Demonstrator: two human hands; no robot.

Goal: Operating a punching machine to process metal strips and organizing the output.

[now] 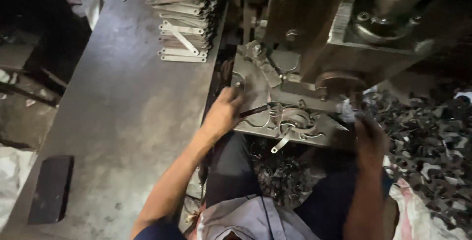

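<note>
On the press die plate [275, 122], the left hand [223, 114] closes around a thin dark rod [255, 110], whose tip points right into the plate's cut-out shapes. A small bright metal piece [281, 142] hangs at the plate's near edge, just right of that hand. The right hand [369, 139] rests at the plate's right end, beside a heap of dark scrap [427, 137]; whether it grips anything cannot be told. Far left on the bench [123, 112] sits a stack of flat pale metal strips [184, 19]. A dark flat rectangle [50, 188] lies near left.
</note>
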